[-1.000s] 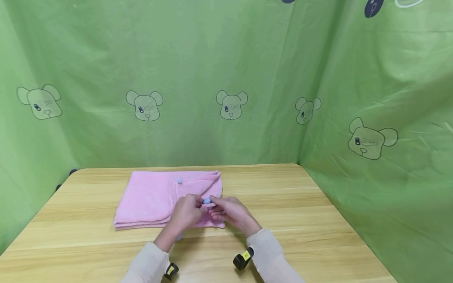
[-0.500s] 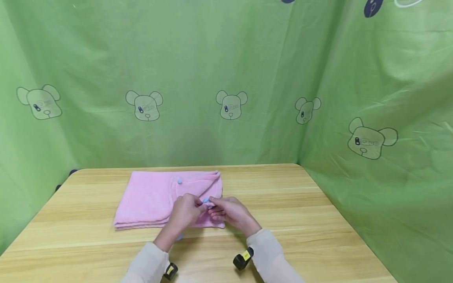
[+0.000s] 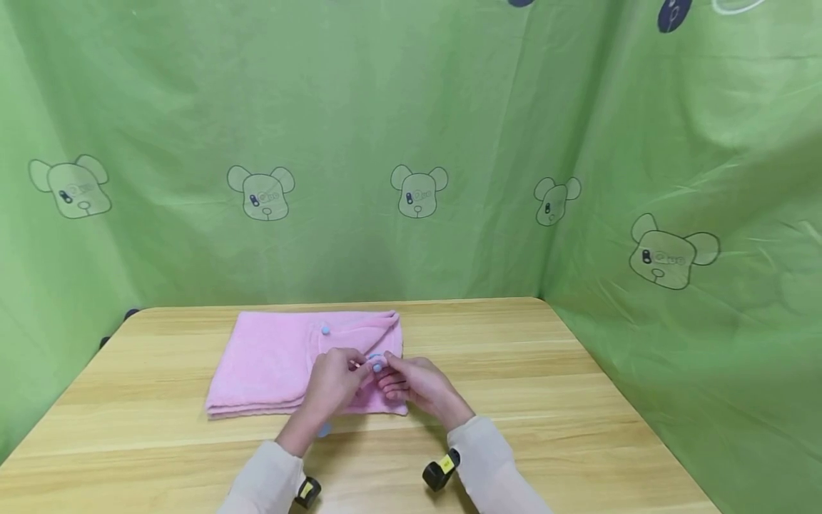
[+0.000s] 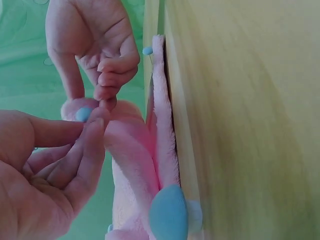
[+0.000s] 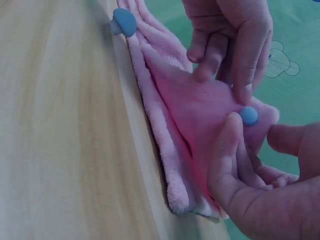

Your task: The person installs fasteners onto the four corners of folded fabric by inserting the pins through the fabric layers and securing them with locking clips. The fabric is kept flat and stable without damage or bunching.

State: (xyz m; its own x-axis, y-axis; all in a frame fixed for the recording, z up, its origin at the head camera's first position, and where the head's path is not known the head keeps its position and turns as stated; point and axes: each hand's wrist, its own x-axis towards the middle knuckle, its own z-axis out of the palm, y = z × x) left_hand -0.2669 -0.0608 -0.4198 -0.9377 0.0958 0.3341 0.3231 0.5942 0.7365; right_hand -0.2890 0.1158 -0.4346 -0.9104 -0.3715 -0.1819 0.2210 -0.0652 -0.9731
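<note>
A folded pink plush blanket [image 3: 270,360] lies on the wooden table. Its near right corner is raised between both hands, with a small round blue knob [image 5: 249,115] showing on it. My left hand [image 3: 335,378] pinches this corner from the left, thumb and fingertips beside the knob. From the other side my right hand [image 3: 420,385] grips the same corner, its thumb at the edge and its other fingers curled beneath. A thin blue rim [image 3: 375,355] shows behind the raised cloth. The fingers partly hide the corner.
Another blue knob [image 3: 325,330] sits on the blanket's far part. A mushroom-shaped blue piece [image 5: 124,22] stands at the blanket's front edge. The wooden table [image 3: 546,407] extends around, with a green curtain [image 3: 347,243] behind and at the sides.
The raised corner has tipped between the fingers: the broad blue cap seen earlier now shows only as a rim, and the small round knob faces up. The left hand has shifted slightly.
</note>
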